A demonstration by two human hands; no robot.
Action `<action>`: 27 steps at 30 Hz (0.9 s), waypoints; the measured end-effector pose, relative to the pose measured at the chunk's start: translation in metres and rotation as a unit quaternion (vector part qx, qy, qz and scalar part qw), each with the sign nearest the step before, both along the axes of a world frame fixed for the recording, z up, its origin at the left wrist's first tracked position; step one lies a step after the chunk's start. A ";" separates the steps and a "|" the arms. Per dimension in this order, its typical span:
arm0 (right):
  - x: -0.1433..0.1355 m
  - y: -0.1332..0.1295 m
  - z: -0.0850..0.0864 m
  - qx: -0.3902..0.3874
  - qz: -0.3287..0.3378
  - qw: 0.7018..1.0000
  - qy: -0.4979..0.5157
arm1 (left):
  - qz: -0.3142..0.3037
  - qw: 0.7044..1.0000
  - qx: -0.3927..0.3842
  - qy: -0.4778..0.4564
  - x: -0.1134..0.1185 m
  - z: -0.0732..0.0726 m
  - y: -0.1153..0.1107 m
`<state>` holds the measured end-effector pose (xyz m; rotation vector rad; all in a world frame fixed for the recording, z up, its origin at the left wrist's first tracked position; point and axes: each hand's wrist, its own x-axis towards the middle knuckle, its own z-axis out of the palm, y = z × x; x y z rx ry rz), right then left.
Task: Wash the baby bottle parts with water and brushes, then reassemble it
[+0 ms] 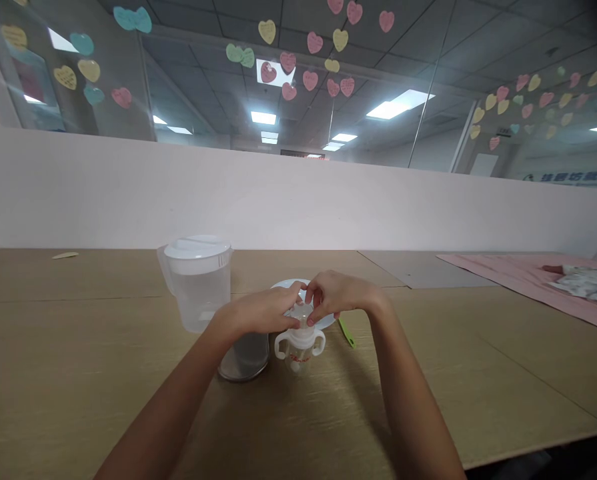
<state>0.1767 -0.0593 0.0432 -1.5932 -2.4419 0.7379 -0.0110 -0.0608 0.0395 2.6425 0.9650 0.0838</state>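
A clear baby bottle (299,353) with two white side handles and red lettering stands upright on the table. Its top is covered by a see-through cap (304,313). From the left, my left hand (271,310) pinches this cap between thumb and fingers. My right hand (338,292) grips the same cap from the other side, its wrist bent high. The hands partly hide the cap's upper edge. Behind them lies a white plate (324,323), and a green utensil handle (347,333) sticks out beside it. My left forearm partly covers a grey metal can (251,353).
A translucent pitcher (203,290) with a white lid stands left of the can. Farther right, a pink cloth (508,280) bears a doll-like figure in pale clothing (591,283). A white wall (288,200) with windows above closes off the table's back (103,387).
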 end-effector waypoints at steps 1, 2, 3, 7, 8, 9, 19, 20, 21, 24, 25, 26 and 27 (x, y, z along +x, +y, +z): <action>0.000 0.002 -0.002 -0.002 0.000 1.000 -0.003 | 0.001 1.000 -0.002 0.004 0.000 -0.001 0.001; 0.000 0.004 -0.004 -0.004 -0.003 1.000 -0.005 | 0.003 1.000 -0.003 0.007 0.001 -0.002 0.002; 0.000 0.005 -0.005 -0.006 -0.007 1.000 -0.007 | 0.004 1.000 -0.003 0.008 0.001 -0.002 0.002; 0.000 0.006 -0.005 -0.012 -0.019 1.000 -0.009 | 0.000 1.000 -0.006 -0.010 0.004 -0.002 0.002; 0.000 0.005 -0.005 -0.015 -0.022 1.000 -0.010 | -0.001 1.000 -0.009 -0.014 0.005 -0.001 0.002; -0.001 0.005 -0.004 -0.018 -0.025 0.999 -0.010 | 0.000 1.000 -0.012 -0.016 0.006 -0.001 0.002; -0.005 -0.002 0.004 -0.045 -0.041 0.998 -0.019 | -0.025 0.997 -0.043 -0.055 0.009 -0.004 0.016; -0.006 -0.003 0.005 -0.046 -0.042 0.998 -0.021 | -0.021 0.998 -0.034 -0.047 0.010 -0.003 0.014; -0.007 -0.004 0.005 -0.046 -0.041 0.998 -0.022 | -0.018 0.999 -0.022 -0.039 0.011 -0.003 0.013; -0.008 -0.004 0.005 -0.049 -0.038 0.998 -0.021 | -0.014 0.999 0.016 -0.027 0.014 -0.001 0.008; -0.009 -0.004 0.005 -0.049 -0.037 0.998 -0.021 | -0.012 0.999 0.023 -0.028 0.014 -0.001 0.008; -0.009 -0.004 0.005 -0.048 -0.037 0.998 -0.020 | -0.010 0.999 0.026 -0.029 0.015 -0.001 0.007; -0.009 -0.003 0.004 -0.047 -0.037 0.998 -0.018 | -0.008 0.999 0.026 -0.030 0.015 -0.002 0.008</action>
